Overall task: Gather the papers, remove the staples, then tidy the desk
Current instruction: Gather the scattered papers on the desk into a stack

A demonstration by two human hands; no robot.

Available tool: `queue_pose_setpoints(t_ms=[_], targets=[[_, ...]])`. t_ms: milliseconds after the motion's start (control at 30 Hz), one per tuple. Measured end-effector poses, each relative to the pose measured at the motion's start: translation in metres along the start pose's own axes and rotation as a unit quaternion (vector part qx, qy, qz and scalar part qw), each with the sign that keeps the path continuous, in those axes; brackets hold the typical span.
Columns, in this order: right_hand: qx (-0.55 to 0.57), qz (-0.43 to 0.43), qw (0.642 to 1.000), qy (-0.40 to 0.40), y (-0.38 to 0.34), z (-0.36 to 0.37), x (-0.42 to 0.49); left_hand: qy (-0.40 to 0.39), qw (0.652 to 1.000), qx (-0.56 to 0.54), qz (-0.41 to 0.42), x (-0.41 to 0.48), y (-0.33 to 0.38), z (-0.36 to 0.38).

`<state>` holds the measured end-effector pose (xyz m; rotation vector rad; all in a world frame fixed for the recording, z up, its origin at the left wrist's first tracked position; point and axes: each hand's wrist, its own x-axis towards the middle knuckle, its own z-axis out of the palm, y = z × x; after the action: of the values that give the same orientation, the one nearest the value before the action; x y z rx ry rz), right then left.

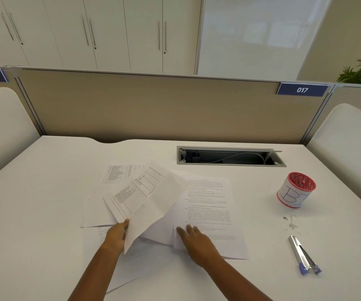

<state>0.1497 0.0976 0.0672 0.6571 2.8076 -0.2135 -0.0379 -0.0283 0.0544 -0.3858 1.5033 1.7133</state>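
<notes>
Several white printed papers lie spread over the middle of the white desk (pixel 44 192). My left hand (pixel 116 235) grips a lifted sheaf of table-printed sheets (pixel 140 196) by its near corner, tilted up over the pile. My right hand (pixel 194 237) lies flat, fingers spread, on the bottom left corner of a text page (pixel 210 205) at the right of the pile. More sheets (pixel 118 272) lie flat under my left forearm. A silver and blue staple remover (pixel 303 255) lies at the right, with loose pulled staples (pixel 291 223) just beyond it.
A red cup with a white paper label (pixel 295 190) stands at the right, behind the staples. An open cable slot (pixel 229 156) is set in the desk at the back. A beige partition (pixel 153 105) closes the far edge, with white side panels left and right.
</notes>
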Motion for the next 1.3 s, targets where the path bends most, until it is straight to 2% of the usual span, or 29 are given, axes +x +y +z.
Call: queue_pose_setpoints(t_ms=[100, 233, 333, 400, 467, 533, 600, 667, 800, 867, 967, 1100, 1233, 1300], targets=[[-0.019, 0.022, 0.996, 0.09, 0.004, 0.004, -0.001, 0.004, 1.0, 0.007, 0.004, 0.001, 0.002, -0.005], [0.113, 0.094, 0.974, 0.171, 0.023, -0.015, -0.007, 0.017, 0.999, 0.033, 0.038, 0.002, 0.008, -0.013], [0.212, 0.2, 0.917, 0.273, 0.048, -0.044, -0.009, 0.047, 0.992, 0.072, 0.097, 0.002, 0.012, -0.017], [0.276, 0.23, 0.869, 0.34, 0.063, -0.066, -0.011, 0.055, 0.985, 0.101, 0.132, 0.002, 0.011, -0.016], [0.302, 0.201, 0.843, 0.397, 0.068, -0.084, -0.013, 0.052, 0.98, 0.124, 0.147, 0.0, 0.008, -0.012], [0.242, 0.132, 0.843, 0.462, 0.061, -0.094, -0.014, 0.045, 0.977, 0.147, 0.15, -0.003, 0.005, -0.003], [0.148, 0.049, 0.858, 0.489, 0.046, -0.091, -0.014, 0.019, 0.975, 0.163, 0.15, -0.009, 0.002, 0.009], [0.064, -0.024, 0.878, 0.473, 0.028, -0.074, -0.012, -0.019, 0.973, 0.181, 0.142, -0.014, -0.003, 0.019], [0.008, -0.112, 0.927, 0.358, 0.003, -0.025, -0.013, -0.086, 0.979, 0.143, 0.115, -0.026, -0.01, 0.03], [0.007, -0.13, 0.94, 0.315, -0.004, -0.001, -0.016, -0.1, 0.982, 0.11, 0.117, -0.025, -0.011, 0.034], [0.04, -0.156, 0.946, 0.28, -0.005, 0.022, -0.019, -0.115, 0.987, 0.086, 0.075, -0.019, -0.01, 0.037], [0.065, -0.145, 0.957, 0.242, -0.002, 0.024, -0.026, -0.136, 0.988, 0.044, 0.05, -0.012, -0.008, 0.033], [0.112, -0.158, 0.952, 0.236, -0.002, 0.024, -0.031, -0.208, 0.964, 0.163, 0.021, -0.023, -0.007, 0.03], [0.114, -0.174, 0.954, 0.216, -0.004, 0.024, -0.032, -0.187, 0.956, 0.222, 0.046, -0.026, -0.01, 0.029]])
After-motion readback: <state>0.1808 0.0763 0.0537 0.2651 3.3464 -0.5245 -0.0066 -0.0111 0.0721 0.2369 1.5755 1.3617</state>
